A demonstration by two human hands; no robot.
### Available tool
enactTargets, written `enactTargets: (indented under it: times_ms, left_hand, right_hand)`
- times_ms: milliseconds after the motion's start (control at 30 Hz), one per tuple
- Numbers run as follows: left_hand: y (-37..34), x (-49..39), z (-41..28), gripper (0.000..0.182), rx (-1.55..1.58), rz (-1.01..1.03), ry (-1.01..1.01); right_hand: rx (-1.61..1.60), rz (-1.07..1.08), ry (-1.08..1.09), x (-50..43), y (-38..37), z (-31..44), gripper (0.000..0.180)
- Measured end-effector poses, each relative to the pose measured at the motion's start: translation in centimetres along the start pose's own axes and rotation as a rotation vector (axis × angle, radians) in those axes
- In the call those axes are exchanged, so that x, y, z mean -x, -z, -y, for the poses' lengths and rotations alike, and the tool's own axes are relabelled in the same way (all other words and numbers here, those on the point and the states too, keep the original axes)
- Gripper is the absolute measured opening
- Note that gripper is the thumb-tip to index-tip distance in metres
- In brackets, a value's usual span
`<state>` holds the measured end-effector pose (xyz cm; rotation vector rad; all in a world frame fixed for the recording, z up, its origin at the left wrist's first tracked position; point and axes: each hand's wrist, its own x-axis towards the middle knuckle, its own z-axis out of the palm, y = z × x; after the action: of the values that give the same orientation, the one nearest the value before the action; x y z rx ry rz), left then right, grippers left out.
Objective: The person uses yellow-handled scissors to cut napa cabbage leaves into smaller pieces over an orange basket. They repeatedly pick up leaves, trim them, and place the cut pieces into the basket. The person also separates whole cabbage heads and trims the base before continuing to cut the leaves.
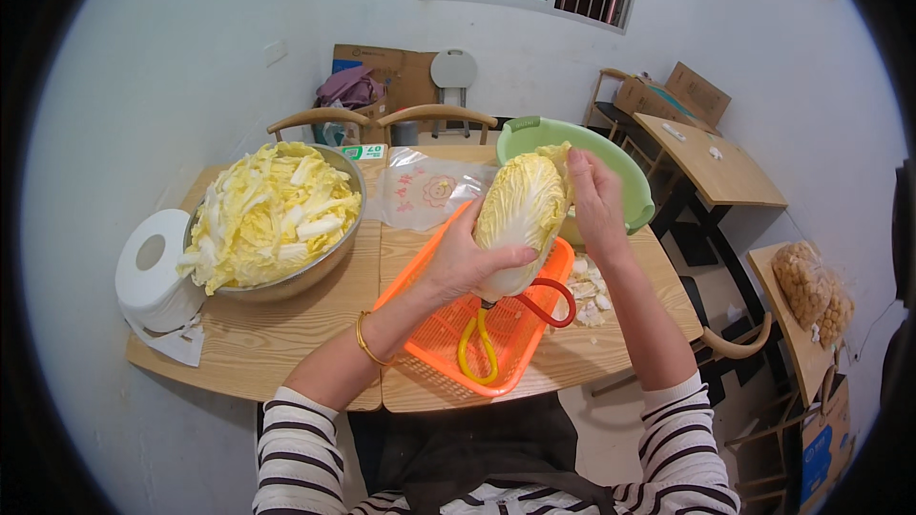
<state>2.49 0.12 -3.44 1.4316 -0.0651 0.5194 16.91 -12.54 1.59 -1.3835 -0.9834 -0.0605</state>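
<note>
My left hand (469, 254) grips the lower part of a napa cabbage (521, 204), holding it tilted above an orange plastic basket (429, 332). At the cabbage's upper right, the fingers of my right hand (597, 200) pinch the edge of an outer leaf (558, 157). In the basket lie scissors, with one red handle loop (565, 304) and one yellow handle loop (465, 357); the cabbage hides their blades. To the left, a metal bowl (354, 222) is heaped with torn cabbage leaves (275, 214).
A green plastic basin (622, 179) stands behind my right hand. Cabbage scraps (590, 293) lie on the wooden table (286, 350) right of the basket. A clear printed plastic bag (429, 189) lies flat behind it. At the left edge sits a large paper roll (154, 265). Chairs (436, 113) line the far side.
</note>
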Motion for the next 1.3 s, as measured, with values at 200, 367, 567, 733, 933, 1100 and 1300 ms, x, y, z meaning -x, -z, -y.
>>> enactTargets:
  times_ms: [200,367,567,733,933,1100,1300]
  left_hand:
    - [0.6,-0.3,0.2,0.071,0.060,-0.094,0.023]
    - [0.4,-0.2,-0.1,0.066,0.079,-0.099,0.032]
    - [0.5,-0.2,0.0,0.068,0.034,-0.082,-0.059]
    - [0.1,0.0,-0.8,0.072,0.088,-0.097,-0.083]
    - [-0.2,0.3,-0.6,0.074,0.078,-0.191,-0.158]
    - [0.3,-0.1,-0.9,0.070,0.179,-0.262,-0.179]
    - [0.7,-0.3,-0.6,0.068,0.233,-0.268,-0.134]
  right_hand:
    - [-0.150,0.047,-0.210,0.5,-0.3,2.9,0.043]
    - [-0.231,0.249,-0.322,2.4,-2.3,1.9,0.055]
    - [-0.536,0.079,-0.276,4.0,-3.5,1.2,0.045]
    - [-0.778,-0.047,-0.313,4.3,-3.7,2.8,0.040]
    - [-0.628,-0.147,-0.213,4.6,-3.5,2.5,0.041]
    - [-0.496,-0.112,-0.158,4.4,-3.5,3.1,0.043]
    - [-0.145,0.267,-0.205,3.8,-2.7,2.3,0.058]
